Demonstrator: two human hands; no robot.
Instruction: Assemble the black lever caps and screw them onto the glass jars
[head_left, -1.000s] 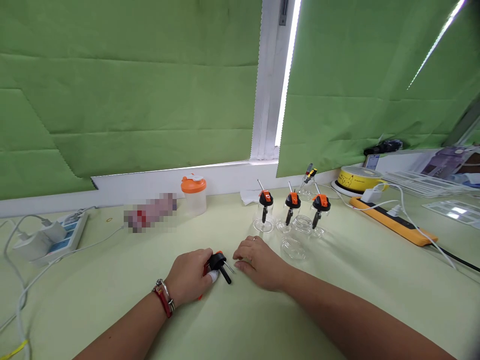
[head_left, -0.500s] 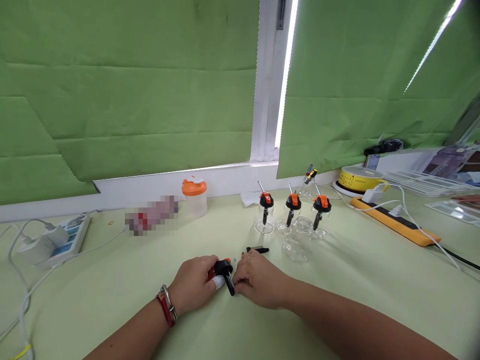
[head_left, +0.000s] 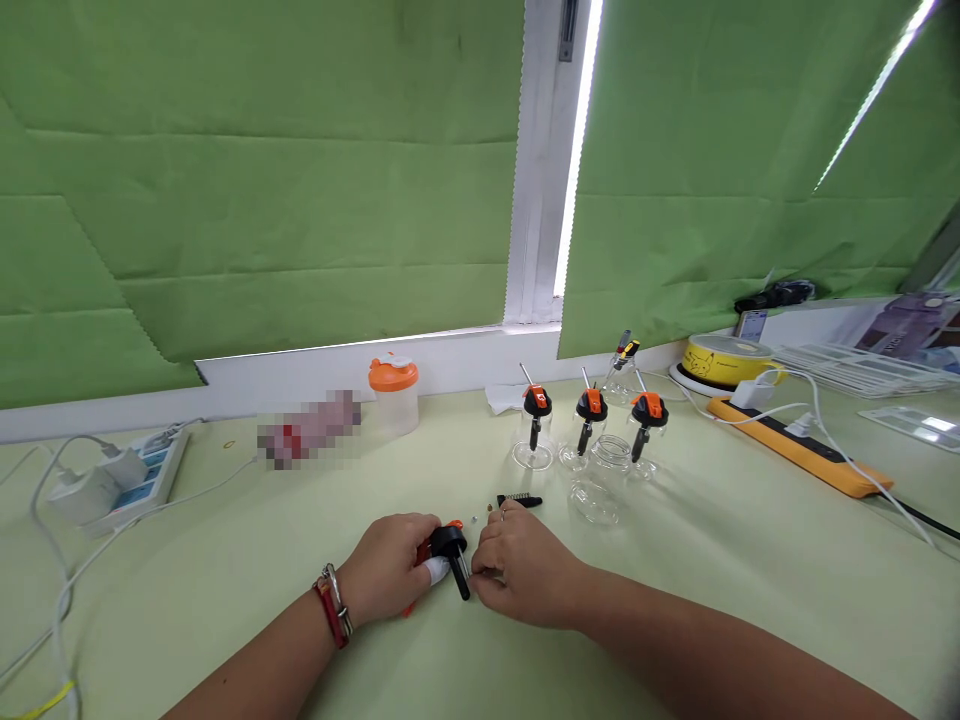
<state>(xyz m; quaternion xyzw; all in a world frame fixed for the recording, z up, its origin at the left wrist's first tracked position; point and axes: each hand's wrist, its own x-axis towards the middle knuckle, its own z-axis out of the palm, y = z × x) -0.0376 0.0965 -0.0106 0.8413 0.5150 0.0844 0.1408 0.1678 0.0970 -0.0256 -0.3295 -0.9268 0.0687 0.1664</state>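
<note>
My left hand (head_left: 390,560) is closed around a black and orange bottle lid (head_left: 448,541), which lies on its side with its black tube (head_left: 460,580) pointing toward me. A thin shiny rod runs beside that tube. My right hand (head_left: 517,560) has its fingers pinched together right at the rod; whatever is between the fingertips is too small to make out. Beyond the right knuckles lies a black piece with a spring (head_left: 519,500). Tiny loose parts (head_left: 490,508) are scattered beside it. An orange bit shows below my left thumb.
Several clear jars stand behind, some with black and orange lids (head_left: 592,405); an open jar (head_left: 595,502) lies nearest. An orange-topped cup (head_left: 394,395) is at the back. Power strips lie left (head_left: 154,480) and right (head_left: 799,445), with white cables trailing across the table.
The view has shifted slightly. My right fingertips have moved a little down along the rod, and slightly more of the loose parts shows. My left hand keeps its hold on the lid.
</note>
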